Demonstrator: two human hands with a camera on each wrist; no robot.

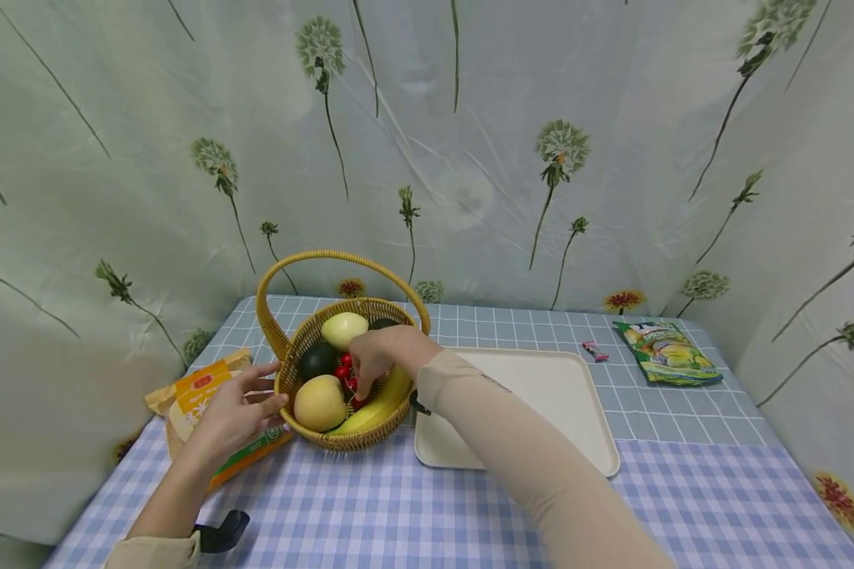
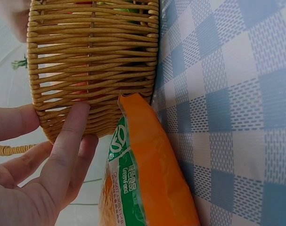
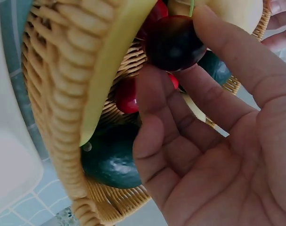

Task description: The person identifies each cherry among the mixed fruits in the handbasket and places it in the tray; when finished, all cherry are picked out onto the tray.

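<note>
A round wicker basket [image 1: 352,442] with a tall handle holds fruit. My right hand [image 1: 380,352] reaches inside, thumb and fingertips pinching a dark, glossy cherry [image 3: 175,43]. Red cherries [image 1: 343,370] lie around those fingers, beside a banana [image 1: 377,411], a yellow apple-like fruit [image 1: 320,403], a pale yellow-green fruit [image 1: 345,330] and a dark green avocado-like fruit [image 1: 316,362]. At the basket's left side, my left hand [image 1: 231,415] has its fingers fairly straight and spread, fingertips touching the woven wall and rim. The left wrist view shows these fingers [image 2: 69,134] against the weave.
An orange, green and white food bag [image 1: 202,395] lies left of the basket, partly under my left hand. To the right is a cream tray [image 1: 548,395], crossed by my right sleeve. Beyond it lie a small red wrapped sweet [image 1: 595,352] and a green snack bag [image 1: 667,353].
</note>
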